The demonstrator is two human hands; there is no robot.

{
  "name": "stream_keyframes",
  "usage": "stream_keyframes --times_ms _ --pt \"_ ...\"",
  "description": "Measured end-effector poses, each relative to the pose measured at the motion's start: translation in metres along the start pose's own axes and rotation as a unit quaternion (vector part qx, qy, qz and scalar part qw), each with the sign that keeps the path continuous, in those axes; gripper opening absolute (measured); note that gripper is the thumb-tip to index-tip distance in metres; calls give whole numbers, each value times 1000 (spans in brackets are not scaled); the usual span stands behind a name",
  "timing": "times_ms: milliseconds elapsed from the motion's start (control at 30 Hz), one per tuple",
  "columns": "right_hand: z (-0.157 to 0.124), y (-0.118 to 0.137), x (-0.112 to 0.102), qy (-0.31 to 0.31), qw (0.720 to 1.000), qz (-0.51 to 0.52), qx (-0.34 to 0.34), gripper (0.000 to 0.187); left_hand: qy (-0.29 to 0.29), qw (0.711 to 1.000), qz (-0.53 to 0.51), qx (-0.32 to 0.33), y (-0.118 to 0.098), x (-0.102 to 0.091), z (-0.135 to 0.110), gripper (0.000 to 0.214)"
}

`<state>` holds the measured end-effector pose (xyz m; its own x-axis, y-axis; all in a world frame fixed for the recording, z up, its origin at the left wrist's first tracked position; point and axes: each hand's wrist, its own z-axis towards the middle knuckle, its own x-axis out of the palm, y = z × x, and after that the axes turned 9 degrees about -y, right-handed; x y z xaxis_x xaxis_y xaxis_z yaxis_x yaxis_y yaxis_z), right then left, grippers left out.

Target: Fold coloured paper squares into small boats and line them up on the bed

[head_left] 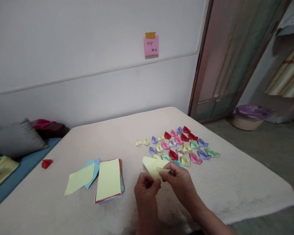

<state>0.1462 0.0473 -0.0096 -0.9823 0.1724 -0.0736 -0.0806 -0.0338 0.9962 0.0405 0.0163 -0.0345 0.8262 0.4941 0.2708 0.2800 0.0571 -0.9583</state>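
Observation:
A pale yellow sheet of paper (150, 164), partly folded to a pointed shape, is held up between both hands above the table. My left hand (147, 189) pinches its lower edge with thumb and fingers. On the right side, my right hand (178, 179) grips a folded flap of the same paper, fingers closed. Just beyond the hands stand several rows of small folded paper boats (178, 140) in red, pink, yellow, green and purple. The held paper and my right hand hide part of the nearest boats.
Left of the hands lies a stack of coloured paper (109, 179), yellow on top. Beside it are loose yellow (80, 179) and blue sheets. A red folded paper piece (46, 163) sits near the table's left edge. A pink note (151, 45) is taped to the wall.

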Motion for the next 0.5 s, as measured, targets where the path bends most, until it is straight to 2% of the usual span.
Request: stream_keyframes --times_ms 133,367,500 --pt "0 -4 1 -20 999 28 18 13 -2 1000 -13 -8 -1 2 -2 25" --pt "-2 -3 3 -40 996 71 44 41 -9 999 -31 -15 2 2 -1 27" --pt "-4 0 8 -16 989 135 59 54 -16 998 -59 -28 3 1 -1 28"
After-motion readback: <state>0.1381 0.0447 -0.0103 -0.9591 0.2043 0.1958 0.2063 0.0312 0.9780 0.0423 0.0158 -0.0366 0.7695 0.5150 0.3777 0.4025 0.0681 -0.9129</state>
